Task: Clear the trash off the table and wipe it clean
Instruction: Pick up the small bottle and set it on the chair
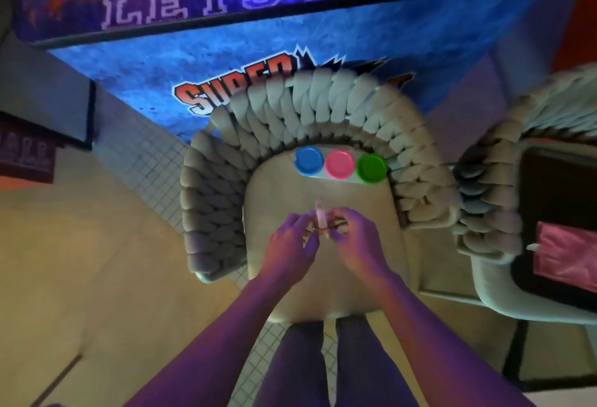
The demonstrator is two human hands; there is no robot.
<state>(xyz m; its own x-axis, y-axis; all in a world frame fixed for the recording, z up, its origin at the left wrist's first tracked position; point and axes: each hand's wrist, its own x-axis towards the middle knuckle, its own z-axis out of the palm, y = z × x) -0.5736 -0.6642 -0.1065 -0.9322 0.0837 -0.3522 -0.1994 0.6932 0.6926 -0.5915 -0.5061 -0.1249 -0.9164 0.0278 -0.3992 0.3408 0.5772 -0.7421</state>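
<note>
Both my hands meet over the beige seat point(365, 271) of a woven-back chair. My left hand point(290, 245) and my right hand point(358, 238) pinch a small pale pinkish item point(320, 216) between their fingertips; it is blurred, and what it is I cannot tell. At the back of the seat three tubs stand in a row, with a blue lid point(309, 161), a pink lid point(340, 164) and a green lid point(372, 167). No table is in sight.
A second woven chair point(494, 212) stands at the right, carrying a dark tray point(549, 199) with a pink cloth or bag point(565, 258). A blue arcade machine point(226, 60) fills the space behind the chairs. My legs stand on a tiled floor point(80, 261).
</note>
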